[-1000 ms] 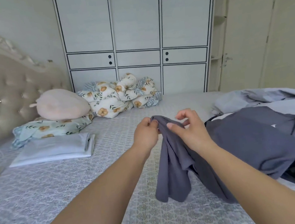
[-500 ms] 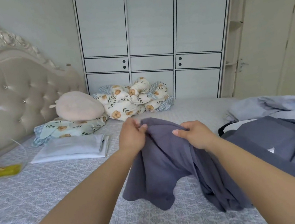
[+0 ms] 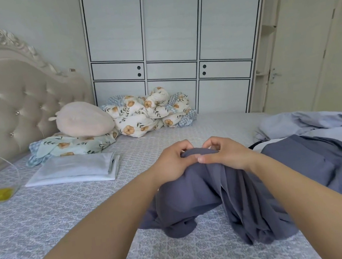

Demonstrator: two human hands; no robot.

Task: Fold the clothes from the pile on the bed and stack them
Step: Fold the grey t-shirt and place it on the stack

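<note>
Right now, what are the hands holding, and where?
Both the left hand and right hand pinch the grey garment at its bunched top edge.

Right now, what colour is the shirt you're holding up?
Dark grey-blue garment, plain, no pattern; the head view shows it.

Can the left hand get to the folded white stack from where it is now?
Probably yes, once it lets go: the left hand grips the grey garment, and only bare bedspread lies between it and the folded white stack.
</note>
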